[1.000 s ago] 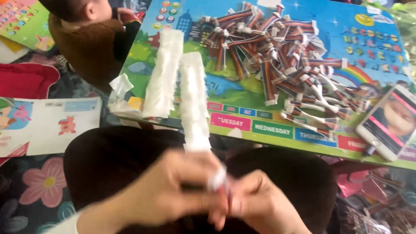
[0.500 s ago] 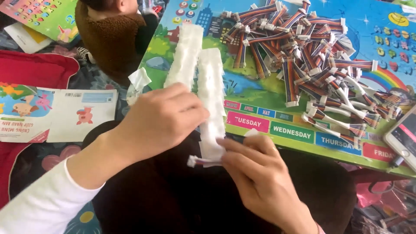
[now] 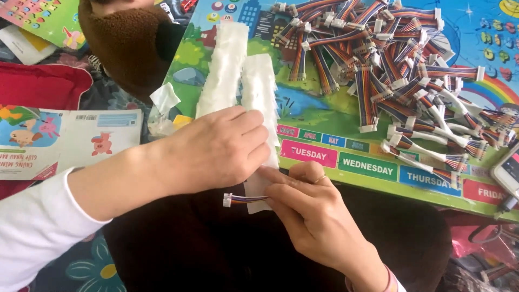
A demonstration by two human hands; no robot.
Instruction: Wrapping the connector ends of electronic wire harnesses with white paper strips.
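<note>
My left hand (image 3: 216,148) presses down on the lower end of a long white strip of stacked labels (image 3: 259,92) that runs off the near edge of the colourful play table (image 3: 324,108). My right hand (image 3: 308,216) pinches a short rainbow ribbon cable (image 3: 240,199) with a white connector, held against the strip's bottom end over my dark lap. A second white strip (image 3: 224,67) lies just left of the first.
A big pile of rainbow ribbon cables (image 3: 400,65) covers the table's far right. A phone (image 3: 508,173) lies at the right edge. A brown fuzzy item (image 3: 127,43) sits far left, with a picture booklet (image 3: 59,140) and a red cushion (image 3: 38,86) beside it.
My hands moved from my lap up to the strip: the left hand now lies flat on it, the right hand holds the cable against its lower end. The view has shifted closer.
</note>
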